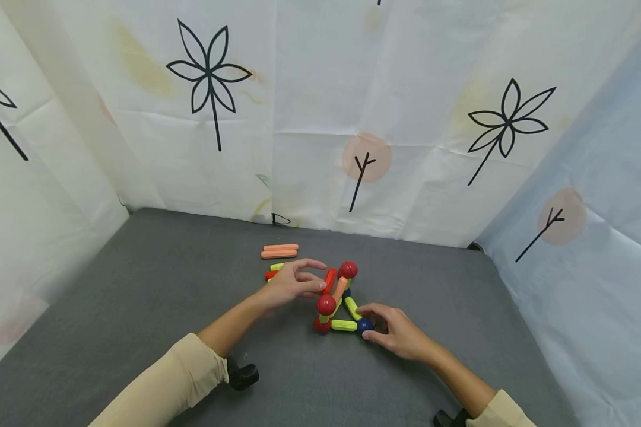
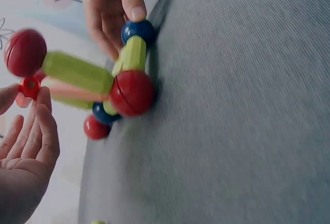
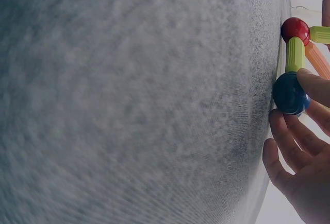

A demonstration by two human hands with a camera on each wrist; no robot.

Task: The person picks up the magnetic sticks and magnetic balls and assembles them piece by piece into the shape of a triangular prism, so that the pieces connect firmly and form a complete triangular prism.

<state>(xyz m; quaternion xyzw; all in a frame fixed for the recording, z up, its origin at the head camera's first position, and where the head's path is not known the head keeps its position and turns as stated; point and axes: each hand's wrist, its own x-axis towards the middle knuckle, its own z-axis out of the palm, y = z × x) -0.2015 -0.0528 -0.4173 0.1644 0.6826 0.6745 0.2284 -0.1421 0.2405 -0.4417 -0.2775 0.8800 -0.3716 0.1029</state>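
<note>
A small frame of magnetic rods and balls stands on the grey table. Its base has lime rods (image 1: 344,325), a red ball (image 1: 323,324) and a blue ball (image 1: 364,325) at the near right corner. Lime uprights carry two upper red balls (image 1: 326,305), with an orange rod (image 1: 340,289) between them. My left hand (image 1: 287,287) pinches a red rod (image 2: 30,87) by thumb and fingertips, close beside the upper part of the frame. My right hand (image 1: 403,335) holds the blue ball (image 3: 290,94) between thumb and fingers, low at the table.
Two loose orange rods (image 1: 279,255) lie side by side behind my left hand. Some lime and red rods (image 1: 270,274) lie partly hidden by that hand. A patterned white cloth (image 1: 310,118) hangs along the back edge of the table (image 1: 155,273).
</note>
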